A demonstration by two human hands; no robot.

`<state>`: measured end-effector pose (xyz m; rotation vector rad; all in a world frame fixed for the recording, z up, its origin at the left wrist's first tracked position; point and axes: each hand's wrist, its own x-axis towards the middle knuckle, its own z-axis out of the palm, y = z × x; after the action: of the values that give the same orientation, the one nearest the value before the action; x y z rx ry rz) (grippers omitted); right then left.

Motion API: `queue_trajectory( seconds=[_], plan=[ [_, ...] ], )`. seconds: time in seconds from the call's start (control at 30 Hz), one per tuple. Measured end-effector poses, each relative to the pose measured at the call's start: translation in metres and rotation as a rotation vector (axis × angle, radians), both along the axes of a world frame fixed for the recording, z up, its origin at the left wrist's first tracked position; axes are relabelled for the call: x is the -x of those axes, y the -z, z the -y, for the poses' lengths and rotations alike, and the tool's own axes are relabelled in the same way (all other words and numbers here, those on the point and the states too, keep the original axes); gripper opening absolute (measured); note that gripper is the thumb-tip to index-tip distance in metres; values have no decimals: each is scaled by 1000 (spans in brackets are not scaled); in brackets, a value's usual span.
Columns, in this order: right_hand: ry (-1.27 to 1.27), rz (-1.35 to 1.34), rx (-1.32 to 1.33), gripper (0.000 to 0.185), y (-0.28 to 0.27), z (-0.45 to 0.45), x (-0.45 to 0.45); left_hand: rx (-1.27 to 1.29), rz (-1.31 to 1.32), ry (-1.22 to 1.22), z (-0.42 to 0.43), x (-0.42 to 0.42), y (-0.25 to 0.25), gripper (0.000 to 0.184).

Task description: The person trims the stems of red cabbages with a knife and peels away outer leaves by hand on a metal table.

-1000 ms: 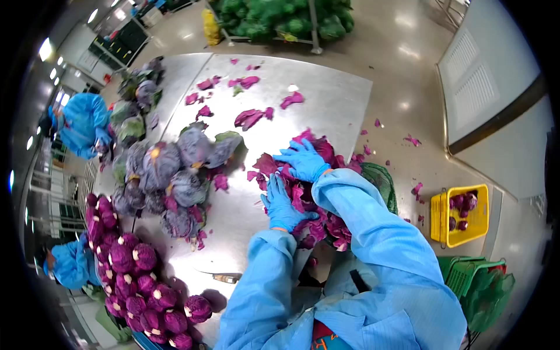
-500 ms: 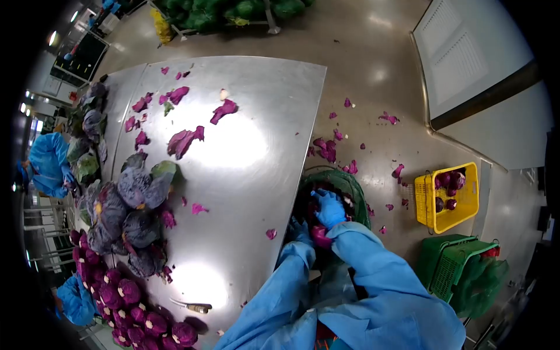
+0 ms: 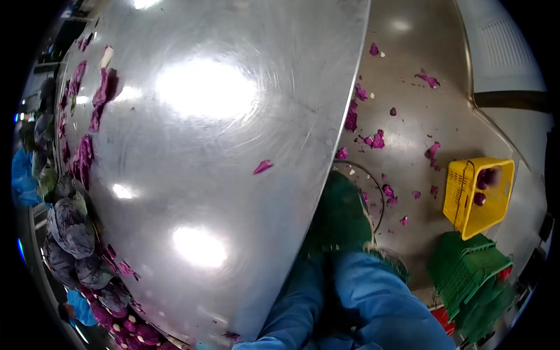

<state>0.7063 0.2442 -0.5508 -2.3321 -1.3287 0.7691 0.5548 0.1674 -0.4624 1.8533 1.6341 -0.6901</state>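
At the far left we see another person's blue clothing. Beside it, dull leafy cabbages are piled at the edge of the worktop, outer leaves on, so we judge those untrimmed. Below them, brighter purple heads with pale stem ends look already trimmed. Loose purple leaves lie near the leafy pile, and one small scrap sits toward the middle, so we reckon the gathering of trimmings is only partly done.

Just beside the worktop's right edge is a green mesh bag, where our left sleeve and right sleeve end. Our hands are hidden, so we cannot tell whether they grip it; its contents are hidden too.

Farther right, purple scraps on the floor are not gathered up. Beyond stands a yellow basket holding a few purple cabbages, with green baskets near it.
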Motion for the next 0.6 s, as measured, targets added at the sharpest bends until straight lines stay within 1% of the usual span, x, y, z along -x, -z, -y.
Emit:
queue_trajectory(
  seconds=[0.07, 0.17, 0.27, 0.33, 0.43, 0.5, 0.53, 0.6],
  plan=[
    [7, -5, 65, 33, 5, 1, 0, -11, -2, 11, -3, -3, -1, 56],
    [32, -8, 73, 35, -17, 12, 2, -11, 17, 24, -8, -8, -11, 55],
    [113, -4, 21, 37, -65, 43, 14, -4, 54, 33, -16, -11, -30, 54],
    [200, 8, -39, 39, -107, 66, 26, 26, 102, 37, -24, -12, -53, 54],
    [323, 80, -130, 41, -153, 90, 35, 49, 230, 26, -14, -3, -117, 53],
    [135, 64, 102, 42, -163, 89, 33, 32, 307, 31, 6, 13, -178, 53],
    [-101, 26, 301, 55, -159, 89, 24, -5, 327, 54, 20, 22, -212, 53],
    [-143, -66, 408, 53, -140, 81, 25, -100, 349, 154, 50, 35, -273, 52]
  ],
)
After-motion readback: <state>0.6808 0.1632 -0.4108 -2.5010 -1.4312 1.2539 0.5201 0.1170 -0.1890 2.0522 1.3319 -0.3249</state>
